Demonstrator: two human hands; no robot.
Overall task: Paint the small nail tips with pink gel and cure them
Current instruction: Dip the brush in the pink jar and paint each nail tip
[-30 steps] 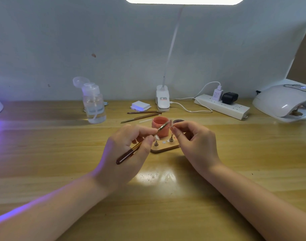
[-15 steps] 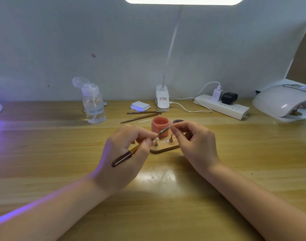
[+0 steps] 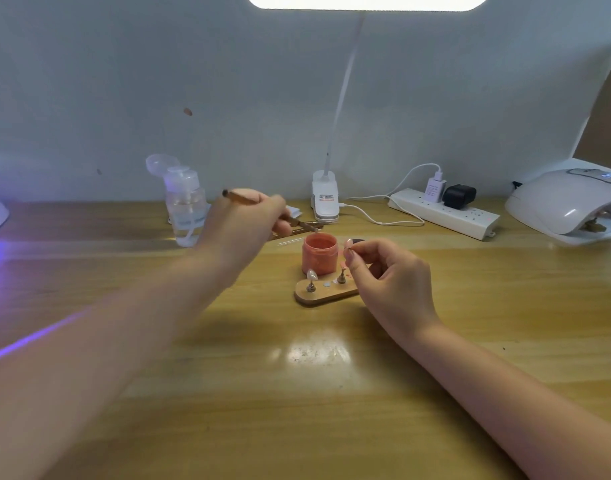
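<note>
Bottle (image 3: pixel 185 206) of clear liquid stands far left on wooden desk (image 3: pixel 124 271), flip cap open. Left hand (image 3: pixel 243 225), blurred, fingers curled round brown brush (image 3: pixel 262 206), bristle end just over rim of pink gel jar (image 3: pixel 319 254). Jar open, salmon-pink, just behind wooden holder (image 3: pixel 326 292). Holder carries 2 metal pegs with small nail tips; left tip (image 3: pixel 311 274) pale, unpainted. Right hand (image 3: pixel 389 271) pinches 1 pink-coated nail tip (image 3: pixel 348 244) between thumb and forefinger, beside jar. White curing lamp (image 3: pixel 571 202) far right.

One gel pot (image 3: pixel 319 254), two hands (image 3: pixel 243 225) (image 3: pixel 389 275), one lamp (image 3: pixel 571 202) (curing).
</note>
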